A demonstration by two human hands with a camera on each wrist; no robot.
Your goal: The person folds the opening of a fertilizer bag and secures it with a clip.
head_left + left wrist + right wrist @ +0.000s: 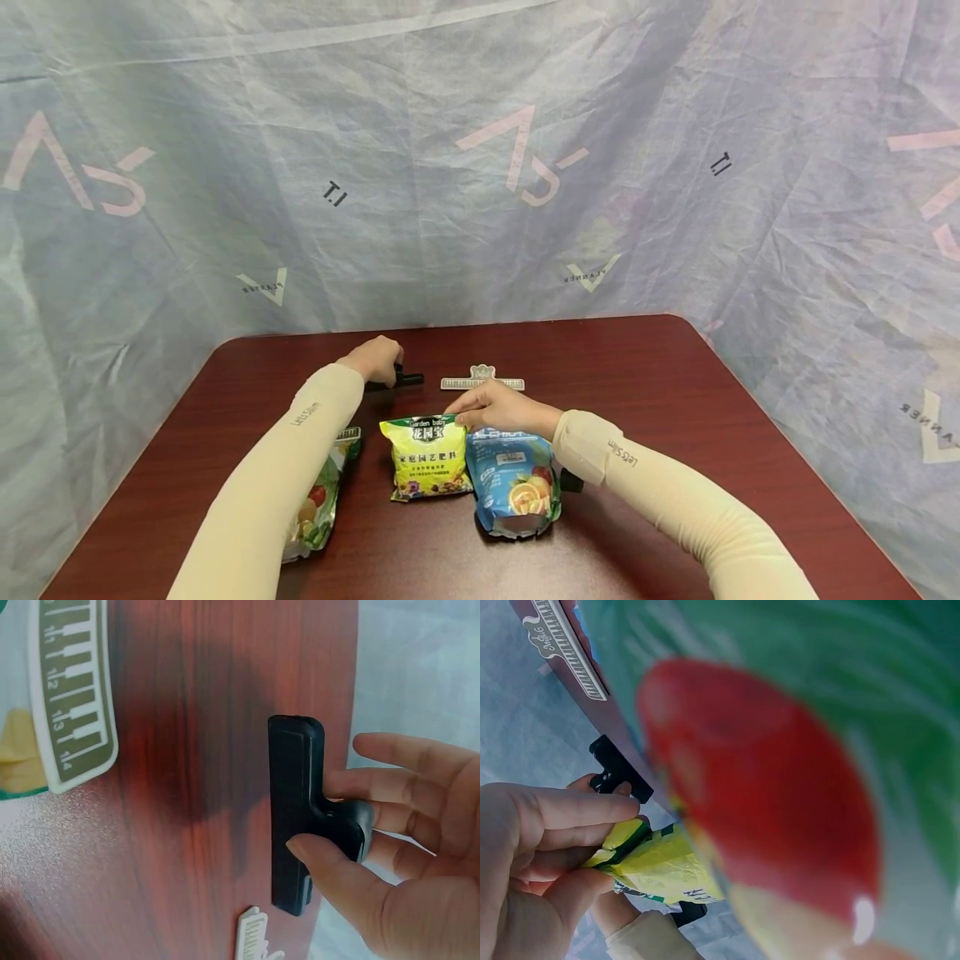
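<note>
My left hand, toward the back of the table, holds a black bag clip by its handle, thumb on one side and fingers on the other. In the right wrist view this clip appears beyond the yellow bag. My right hand pinches the top right corner of a yellow fertilizer bag with a green top band; the bag's lower edge is at the table. Its top edge is bunched between thumb and fingers. Right beside it is a blue pouch with printed fruit, its top partly behind my right hand.
A white piano-key clip lies at the back of the dark red table. At left, partly behind my left sleeve, is a fruit-printed pouch with a piano-key clip on its top. A grey curtain hangs behind.
</note>
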